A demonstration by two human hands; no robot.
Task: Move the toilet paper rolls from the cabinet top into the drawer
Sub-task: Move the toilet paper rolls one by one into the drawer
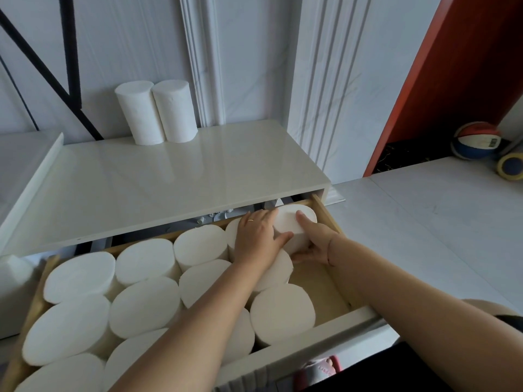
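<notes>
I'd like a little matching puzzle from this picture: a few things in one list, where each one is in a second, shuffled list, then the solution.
Things
1. pair of upright rolls
2. held roll
3. striped ball
4. ring

Places
A. beside the red panel, far right
B. on a finger of the left hand
C. on the cabinet top, against the wall
D. at the back right corner of the drawer, gripped between the left hand and right hand

Pairs: 1-C, 2-D, 3-A, 4-B
</notes>
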